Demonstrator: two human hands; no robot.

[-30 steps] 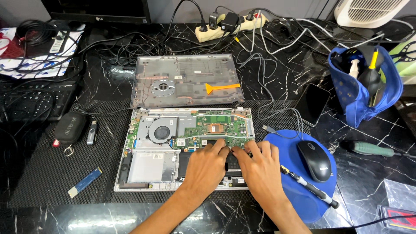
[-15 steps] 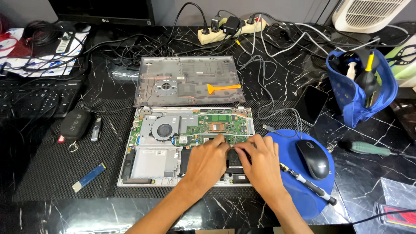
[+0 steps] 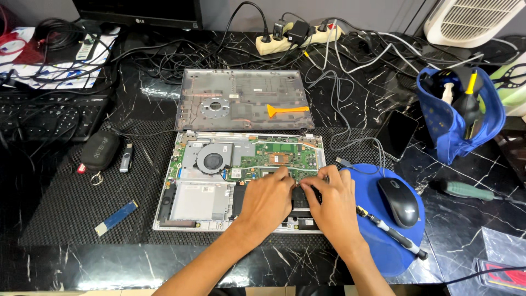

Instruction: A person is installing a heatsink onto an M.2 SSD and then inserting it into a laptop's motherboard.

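Green circuitry of the opened laptop (image 3: 241, 181) lay under your left hand (image 3: 267, 198) and right hand (image 3: 332, 205); I cannot tell their grip.

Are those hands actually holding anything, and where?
Cannot be told: both hands press fingertips onto a dark part inside the opened laptop; any grip is hidden.

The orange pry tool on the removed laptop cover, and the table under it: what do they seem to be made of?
The orange pry tool looks like plastic: flat, one even bright colour, dull surface with no metal shine. The table looks like polished black marble or an imitation of it: white veins run across a glossy surface that reflects light. The removed laptop cover appears to be grey moulded plastic, though this is uncertain.
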